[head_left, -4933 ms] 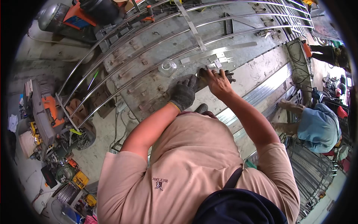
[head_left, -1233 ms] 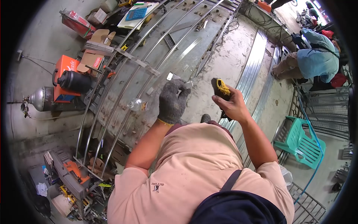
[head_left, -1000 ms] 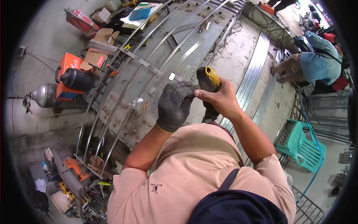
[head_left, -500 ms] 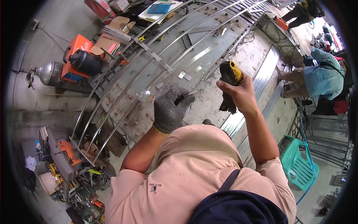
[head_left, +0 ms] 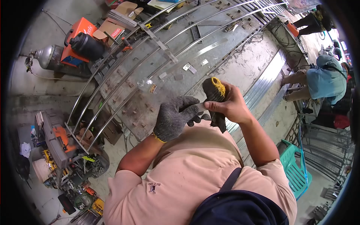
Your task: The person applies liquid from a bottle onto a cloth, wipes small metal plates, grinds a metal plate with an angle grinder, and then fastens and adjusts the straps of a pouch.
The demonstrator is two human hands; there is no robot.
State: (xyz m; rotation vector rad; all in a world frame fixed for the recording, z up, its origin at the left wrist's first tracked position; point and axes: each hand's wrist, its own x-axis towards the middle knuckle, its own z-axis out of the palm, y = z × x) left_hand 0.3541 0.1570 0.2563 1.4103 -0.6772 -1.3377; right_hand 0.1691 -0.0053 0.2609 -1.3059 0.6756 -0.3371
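A dark grey knit glove covers my left hand (head_left: 173, 117), whose thumb and fingers pinch a small flat metal piece (head_left: 201, 107). My right hand (head_left: 234, 103) is bare and grips a loose dark glove (head_left: 216, 93) with a yellow cuff. Its thumb touches the metal piece, so the two hands meet in front of my belly. Beyond them, several small metal plates (head_left: 192, 69) lie on the grey metal table (head_left: 168, 84). A clear bottle (head_left: 144, 84) lies to their left, beside a small brown-labelled item (head_left: 153, 88).
Long curved metal rails (head_left: 165, 41) span the table. Flat steel strips (head_left: 262, 82) lie at the right. A person in a blue top (head_left: 326, 80) bends over there, with another person (head_left: 313, 22) farther back. A green plastic chair (head_left: 294, 168) stands lower right; a gas cylinder (head_left: 47, 58) is left.
My hands were apart half a second ago and have come together at the small metal piece. The loose glove has moved left with my right hand. The camera view has turned somewhat.
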